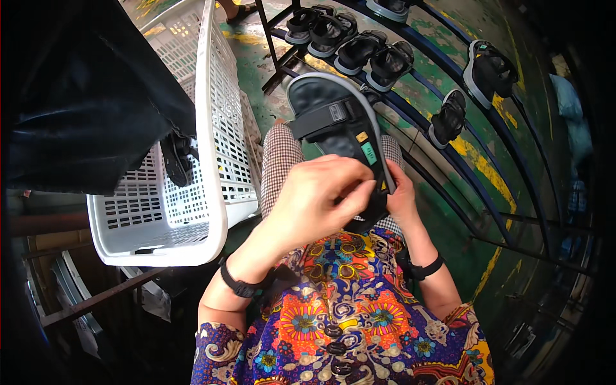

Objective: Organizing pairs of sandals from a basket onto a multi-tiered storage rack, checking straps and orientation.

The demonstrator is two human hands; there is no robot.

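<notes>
Green floor (255, 77), one white basket (214, 212); right fingers (399, 178) grip one black sandal (343, 138); left fingers (350, 169) curled, grasp unclear.

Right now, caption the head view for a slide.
Right hand grips a black sandal, left hand over it, white basket alongside.

My left hand (324, 192) masks part of a black sandal (340, 131), itself hiding some of my right hand (403, 196); a far shoe (388, 9) is cropped.
</notes>
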